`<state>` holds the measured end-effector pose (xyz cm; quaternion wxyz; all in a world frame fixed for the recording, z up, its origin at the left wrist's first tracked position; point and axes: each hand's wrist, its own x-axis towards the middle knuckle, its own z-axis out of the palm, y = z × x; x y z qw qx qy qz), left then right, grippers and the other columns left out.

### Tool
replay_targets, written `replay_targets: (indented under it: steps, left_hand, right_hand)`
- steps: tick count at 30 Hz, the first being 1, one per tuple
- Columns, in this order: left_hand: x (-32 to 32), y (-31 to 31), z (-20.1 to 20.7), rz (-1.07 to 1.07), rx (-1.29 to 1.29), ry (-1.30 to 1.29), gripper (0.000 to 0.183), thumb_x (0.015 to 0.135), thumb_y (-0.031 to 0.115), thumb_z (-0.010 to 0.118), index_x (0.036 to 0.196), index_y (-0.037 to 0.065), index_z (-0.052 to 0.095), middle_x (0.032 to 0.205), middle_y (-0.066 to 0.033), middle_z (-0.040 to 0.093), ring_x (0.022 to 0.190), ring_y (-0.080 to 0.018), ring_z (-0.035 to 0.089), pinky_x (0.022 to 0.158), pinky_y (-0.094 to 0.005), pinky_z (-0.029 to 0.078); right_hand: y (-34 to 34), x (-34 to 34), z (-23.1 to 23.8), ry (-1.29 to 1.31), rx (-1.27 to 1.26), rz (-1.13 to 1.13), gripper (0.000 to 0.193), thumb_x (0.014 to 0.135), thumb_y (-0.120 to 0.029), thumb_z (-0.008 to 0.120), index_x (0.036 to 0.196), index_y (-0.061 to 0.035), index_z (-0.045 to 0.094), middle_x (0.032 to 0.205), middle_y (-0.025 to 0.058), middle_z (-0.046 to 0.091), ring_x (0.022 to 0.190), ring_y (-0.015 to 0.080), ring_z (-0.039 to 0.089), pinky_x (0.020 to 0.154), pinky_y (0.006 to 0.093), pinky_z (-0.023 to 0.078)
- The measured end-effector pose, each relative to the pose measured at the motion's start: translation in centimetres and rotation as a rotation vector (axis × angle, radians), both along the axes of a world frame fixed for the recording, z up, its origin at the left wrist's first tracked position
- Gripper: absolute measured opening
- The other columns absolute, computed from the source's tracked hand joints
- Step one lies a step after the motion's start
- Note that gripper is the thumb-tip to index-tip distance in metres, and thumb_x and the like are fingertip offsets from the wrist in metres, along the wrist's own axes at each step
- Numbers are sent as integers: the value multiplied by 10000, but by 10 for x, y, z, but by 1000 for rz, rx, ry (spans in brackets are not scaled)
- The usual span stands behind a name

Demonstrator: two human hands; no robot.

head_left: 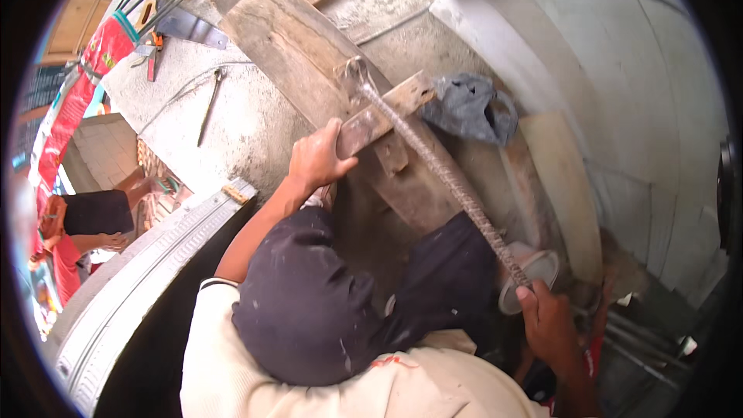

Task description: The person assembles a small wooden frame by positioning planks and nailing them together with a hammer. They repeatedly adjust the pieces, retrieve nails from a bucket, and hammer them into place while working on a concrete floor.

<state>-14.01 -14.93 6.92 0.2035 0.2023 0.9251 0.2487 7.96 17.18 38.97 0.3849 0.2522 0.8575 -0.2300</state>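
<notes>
My left hand (316, 156) is closed around the near end of a short wooden board (370, 130), which lies slantwise over wider planks. In my right hand (548, 323), at the lower right, is the near end of a long ribbed steel pry bar (441, 166). The bar runs up and left across the short board. Its bent, worn tip (354, 70) is over the large plank (282, 46), just beyond the board; whether the tip touches wood I cannot tell. A dark grey crumpled bag or cloth (470, 108) lies against the board's far end.
On the concrete to the left are a handsaw (190, 27), a thin metal rod tool (209, 108) and a red-handled tool (151, 66). A pale metal channel (147, 271) stands near my left side. Another person (97, 213) is below at left. A round container (542, 267) sits by my right hand.
</notes>
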Motion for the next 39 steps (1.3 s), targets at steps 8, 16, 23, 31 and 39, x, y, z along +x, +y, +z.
replay_targets:
  steps: [8,16,23,31,39]
  left_hand:
    - [-5,3,-10,-26,-60,52,683,720,340,906,1255,89,563,1040,-191,743,965,-437,735,813,-529,593]
    - [4,6,10,-53,-14,165,651,747,353,893,1235,79,560,1026,-216,737,965,-446,733,809,-546,587]
    - [-14,17,9,-108,-82,95,682,762,367,912,1273,97,548,1051,-202,761,959,-433,747,802,-539,593]
    - [-4,20,10,73,-68,-46,687,737,322,867,1301,75,562,1034,-221,753,1000,-440,739,857,-524,584]
    - [25,37,7,140,-6,-176,669,761,300,878,1283,39,552,1143,-283,708,1073,-491,693,921,-558,543]
  right_hand:
    - [-1,52,-62,235,-8,48,302,1096,-306,631,1001,-22,587,717,300,636,733,562,646,617,609,476]
    - [-16,108,-99,257,-94,-154,350,1096,-332,642,951,-22,570,703,281,619,740,554,645,601,601,451]
    - [13,80,-90,325,-145,-156,371,1103,-335,637,935,-10,577,716,288,602,755,544,635,608,565,454]
    - [-15,90,-84,215,-361,-360,374,1099,-329,659,959,6,573,704,253,591,721,503,641,592,471,468]
    - [-52,107,-40,230,-321,-485,326,1092,-283,680,962,-2,579,675,194,596,626,435,632,571,449,469]
